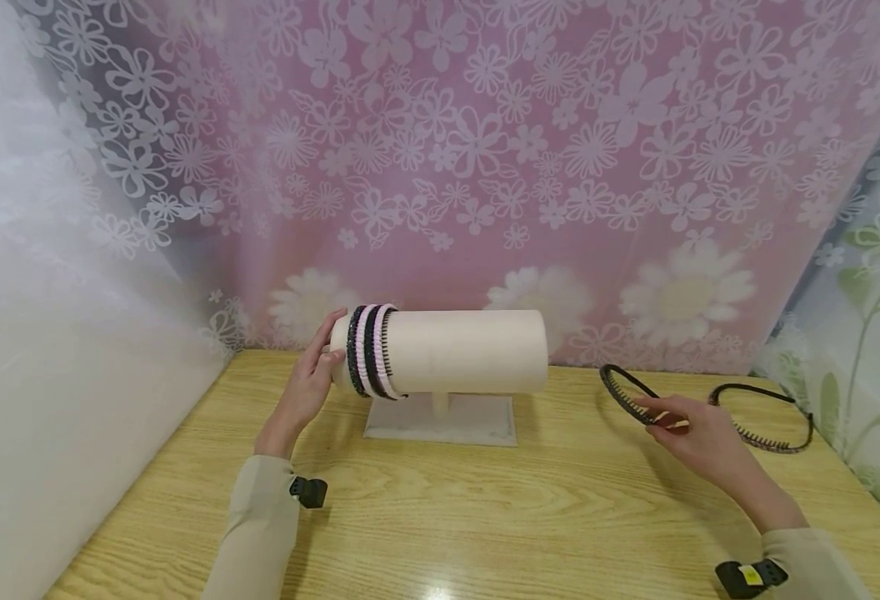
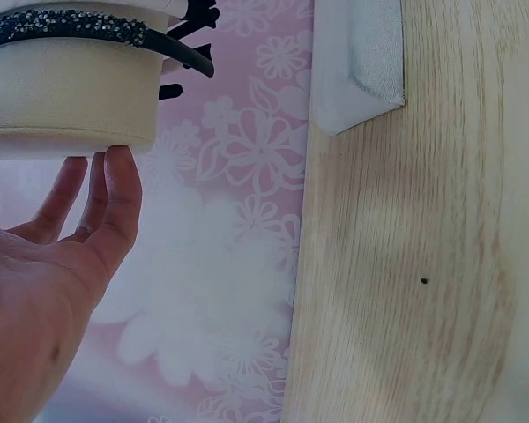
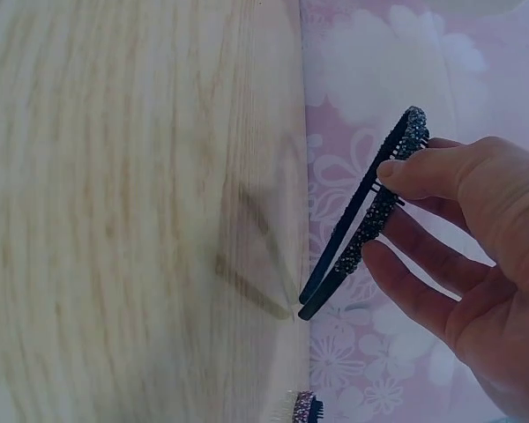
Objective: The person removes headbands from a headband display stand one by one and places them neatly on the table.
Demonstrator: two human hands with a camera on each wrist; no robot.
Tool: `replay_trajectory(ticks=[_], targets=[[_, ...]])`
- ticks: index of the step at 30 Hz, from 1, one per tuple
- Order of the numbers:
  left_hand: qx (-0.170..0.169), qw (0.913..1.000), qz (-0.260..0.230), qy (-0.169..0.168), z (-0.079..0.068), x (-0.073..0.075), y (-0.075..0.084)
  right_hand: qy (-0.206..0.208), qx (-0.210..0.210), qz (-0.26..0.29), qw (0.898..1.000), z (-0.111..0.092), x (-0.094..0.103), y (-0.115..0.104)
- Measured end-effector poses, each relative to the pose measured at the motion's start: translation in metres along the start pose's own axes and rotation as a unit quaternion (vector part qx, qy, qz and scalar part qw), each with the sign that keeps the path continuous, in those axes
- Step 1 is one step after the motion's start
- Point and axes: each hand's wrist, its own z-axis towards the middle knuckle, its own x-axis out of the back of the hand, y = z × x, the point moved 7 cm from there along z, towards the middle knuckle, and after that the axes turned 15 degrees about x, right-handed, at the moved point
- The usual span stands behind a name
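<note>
My left hand [image 1: 311, 379] rests its fingertips on the left end of a cream padded roll [image 1: 470, 350] mounted on a stand. Several headbands [image 1: 371, 350], dark and pale pink, circle the roll near that hand. In the left wrist view the outermost is a black headband [image 2: 70, 28] with glittering stones, and the fingers touch the roll's end rim. Over at the right, my right hand [image 1: 698, 433] pinches a black headband [image 3: 366, 231] with sparkling stones and small teeth between thumb and fingers. It is held tilted, its narrow ends downward in the right wrist view.
A second toothed headband [image 1: 773, 446] lies on the wooden table [image 1: 440, 500] just beyond the right hand, near the right edge. The roll's flat pale base [image 1: 440, 427] stands toward the back. Behind the table hangs a pink flowered curtain [image 1: 477, 167].
</note>
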Motion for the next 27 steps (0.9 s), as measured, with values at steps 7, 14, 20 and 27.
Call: replay_trajectory(ticks=[7,14,20,27], targets=[[0.001,1.0000,0.006,0.003,0.001,0.000,-0.001,-0.006,0.002,-0.013,1.000,-0.003,-0.001,0.006],[0.007,1.0000,0.005,0.004,0.000,0.000,-0.002,-0.026,-0.001,-0.024,0.999,-0.006,-0.002,0.011],[0.005,0.9999,0.010,0.008,0.001,0.000,-0.004,-0.043,-0.014,-0.033,0.998,-0.008,-0.005,0.017],[0.003,0.9998,0.015,0.011,0.001,0.000,-0.004,-0.081,-0.012,-0.040,0.996,-0.007,-0.010,0.024]])
